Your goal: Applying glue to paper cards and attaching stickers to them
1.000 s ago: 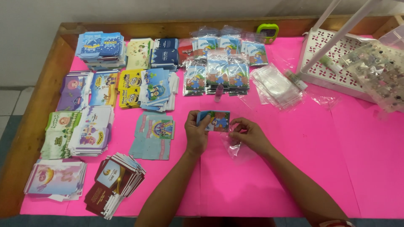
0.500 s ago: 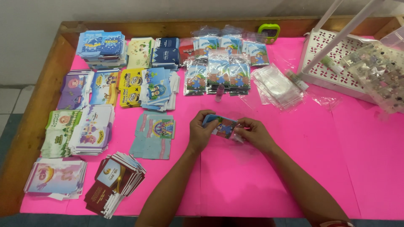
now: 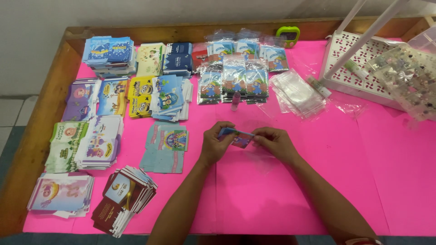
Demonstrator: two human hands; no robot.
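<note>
My left hand (image 3: 215, 143) and my right hand (image 3: 274, 142) hold a small blue and pink printed card (image 3: 236, 137) between them, just above the pink table cover (image 3: 290, 199). The card is tilted, its right end lower. A clear plastic sleeve (image 3: 262, 159) lies crumpled on the cover under my right hand. Whether the card is partly inside the sleeve I cannot tell.
Stacks of printed cards (image 3: 109, 54) and flat envelopes (image 3: 165, 147) fill the left half. Bagged cards (image 3: 236, 77) sit at the back centre beside a pile of clear sleeves (image 3: 297, 93). A white plastic basket (image 3: 349, 68) and a clear box (image 3: 408, 77) stand at right.
The card has gone from flat between my hands to tilted, and my hands have closed in around it. The clear sleeve now lies under my right hand.
</note>
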